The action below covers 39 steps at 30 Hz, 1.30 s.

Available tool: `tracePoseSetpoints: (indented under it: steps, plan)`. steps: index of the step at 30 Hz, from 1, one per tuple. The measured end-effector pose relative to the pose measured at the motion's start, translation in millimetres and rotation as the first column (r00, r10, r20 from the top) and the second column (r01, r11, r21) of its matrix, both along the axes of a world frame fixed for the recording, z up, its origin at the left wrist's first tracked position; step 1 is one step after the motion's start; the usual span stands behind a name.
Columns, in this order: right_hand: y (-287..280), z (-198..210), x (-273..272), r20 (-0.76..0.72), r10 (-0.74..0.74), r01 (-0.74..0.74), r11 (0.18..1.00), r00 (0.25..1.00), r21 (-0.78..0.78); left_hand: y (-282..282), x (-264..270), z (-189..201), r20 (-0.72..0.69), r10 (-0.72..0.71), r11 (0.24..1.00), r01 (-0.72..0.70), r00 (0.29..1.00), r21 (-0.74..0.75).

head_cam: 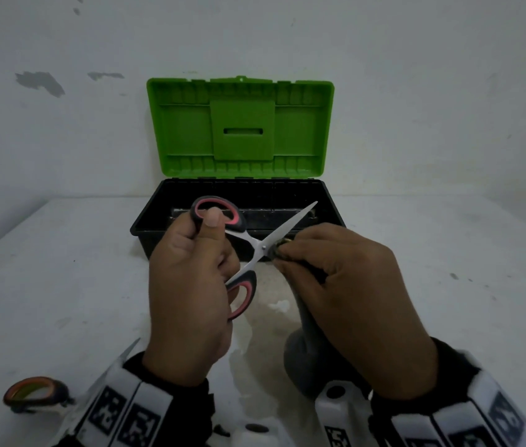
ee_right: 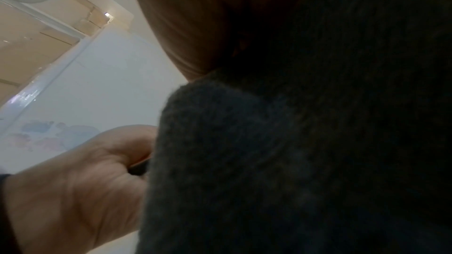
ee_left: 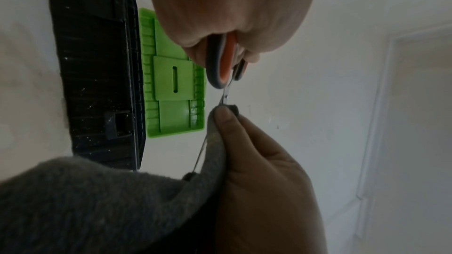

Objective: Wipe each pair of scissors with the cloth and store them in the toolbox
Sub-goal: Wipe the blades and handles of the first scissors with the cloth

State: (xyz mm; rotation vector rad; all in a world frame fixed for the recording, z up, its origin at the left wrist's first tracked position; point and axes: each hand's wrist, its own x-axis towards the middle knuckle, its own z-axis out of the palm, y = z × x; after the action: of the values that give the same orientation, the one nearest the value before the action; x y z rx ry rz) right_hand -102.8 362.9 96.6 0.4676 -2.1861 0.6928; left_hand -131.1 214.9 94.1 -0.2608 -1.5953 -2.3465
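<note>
In front of the open black plastic toolbox with green lid (head_cam: 239,201), the steel scissors with black-and-pink handles (head_cam: 263,247) are held spread by the left hand (head_cam: 187,285). The grey cloth (head_cam: 300,343) is pinched round one blade beside the pivot by the right hand (head_cam: 348,285); it is best drawn tipward, fingers kept off the edge.

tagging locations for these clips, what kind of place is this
Probably a bare indoor room used as a makeshift work corner, not a fitted workshop: a plain white table against a scuffed white wall, an open green-lidded toolbox, and a door frame in the left wrist view.
</note>
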Motion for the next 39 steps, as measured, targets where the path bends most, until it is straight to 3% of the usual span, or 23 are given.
tracePoseSetpoints:
  steps: [5,11,17,21,25,30,34,39]
  plan:
    - [11.5,-4.2,3.5,0.035,-0.007,0.006,0.999,0.999,0.042,-4.9,-1.0,-2.6,0.045,0.018,1.000,-0.018,0.999,0.008]
    - [1.1,-1.6,3.5,-0.063,0.031,-0.028,0.998,0.998,0.050,1.4,0.0,-1.1,0.071,-0.036,0.999,0.035,0.997,0.017]
    - [22.8,-9.3,13.0,0.063,0.044,-0.053,0.989,0.997,0.140,-6.6,-1.7,-4.1,0.129,-0.053,0.997,0.046,0.990,0.055]
    - [44.7,2.6,22.4,0.240,-0.005,-0.006,0.999,0.971,0.044,-12.9,-3.8,-4.7,0.138,-0.027,0.998,0.033,0.990,-0.045]
    - [63.4,20.5,19.9,0.427,0.030,0.049,0.984,0.904,-0.174,-16.5,-4.8,-3.5,0.156,-0.032,0.994,0.047,0.987,-0.095]
    - [48.2,30.3,12.3,0.461,0.224,-0.051,0.933,0.859,-0.357,-13.3,-4.3,-2.4,0.178,-0.089,0.989,0.109,0.980,-0.104]
    - [29.5,27.2,6.5,0.559,0.353,-0.094,0.894,0.751,-0.438,-10.3,-5.0,-1.2,0.183,-0.163,0.985,0.171,0.970,-0.029]
    - [18.8,16.9,0.0,0.569,0.283,0.002,0.894,0.772,-0.447,-9.2,-7.6,-3.0,0.166,-0.188,0.981,0.194,0.968,-0.023]
